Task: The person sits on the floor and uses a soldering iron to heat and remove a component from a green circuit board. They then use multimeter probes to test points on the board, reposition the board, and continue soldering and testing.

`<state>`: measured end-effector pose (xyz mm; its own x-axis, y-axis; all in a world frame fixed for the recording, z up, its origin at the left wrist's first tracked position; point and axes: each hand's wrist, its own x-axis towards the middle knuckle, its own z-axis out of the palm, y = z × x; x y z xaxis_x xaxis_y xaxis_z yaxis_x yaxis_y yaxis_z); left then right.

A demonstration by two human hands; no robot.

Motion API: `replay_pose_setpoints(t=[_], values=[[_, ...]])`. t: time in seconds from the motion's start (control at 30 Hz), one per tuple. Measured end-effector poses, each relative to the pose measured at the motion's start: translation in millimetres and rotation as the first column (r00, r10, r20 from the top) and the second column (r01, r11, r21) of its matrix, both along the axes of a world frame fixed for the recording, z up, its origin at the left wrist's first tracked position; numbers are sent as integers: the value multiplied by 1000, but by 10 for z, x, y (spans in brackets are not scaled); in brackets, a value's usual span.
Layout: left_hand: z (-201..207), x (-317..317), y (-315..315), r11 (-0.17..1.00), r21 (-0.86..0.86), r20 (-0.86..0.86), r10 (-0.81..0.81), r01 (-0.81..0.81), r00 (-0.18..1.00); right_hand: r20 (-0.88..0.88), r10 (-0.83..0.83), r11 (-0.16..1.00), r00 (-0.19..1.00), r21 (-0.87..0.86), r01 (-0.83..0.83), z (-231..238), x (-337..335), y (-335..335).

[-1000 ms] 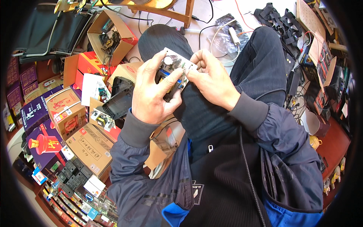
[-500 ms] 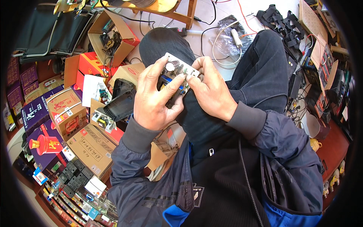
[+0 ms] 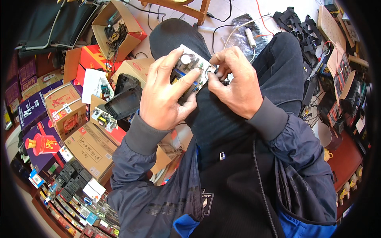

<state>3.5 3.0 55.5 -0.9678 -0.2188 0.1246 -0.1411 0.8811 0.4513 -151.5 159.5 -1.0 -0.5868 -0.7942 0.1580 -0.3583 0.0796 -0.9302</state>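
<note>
A circuit board (image 3: 194, 63) with a white-topped round capacitor and blue and yellow parts is held above my lap. My left hand (image 3: 164, 93) grips it by opposite edges, its thumb lying across the parts. At the board's right edge, my right hand (image 3: 240, 87) has its fingers curled and thumb bent in a pinch. A short dark wire shows beside those fingertips. Whatever sits between them is too small and hidden to name.
On the left stand an open carton (image 3: 137, 37) of electronic parts, a brown cardboard box (image 3: 89, 148) and a black plastic casing (image 3: 125, 104). Another board (image 3: 104, 119) lies near the casing. Cables and a white power strip (image 3: 250, 38) lie on the floor ahead.
My right hand has drawn back to the right from the board, its fingers now more curled. The left hand keeps the board, which has shifted slightly rightward and up in view.
</note>
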Motion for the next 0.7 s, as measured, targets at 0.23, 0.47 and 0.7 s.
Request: replay_pose_setpoints(t=[0.23, 0.47, 0.7], values=[[-27, -15, 9, 999, -33, -34, -23, 22, 999, -56, -11, 1000, 998, -9, 10, -29, 26, -43], [-68, 37, 10, 999, -48, -58, -21, 18, 998, -99, -3, 998, 995, 57, 9, 0, 46, -73], [-99, 76, 23, 1000, 11, -66, 11, -11, 998, -132, -21, 999, 991, 43, 27, -7, 82, -116]])
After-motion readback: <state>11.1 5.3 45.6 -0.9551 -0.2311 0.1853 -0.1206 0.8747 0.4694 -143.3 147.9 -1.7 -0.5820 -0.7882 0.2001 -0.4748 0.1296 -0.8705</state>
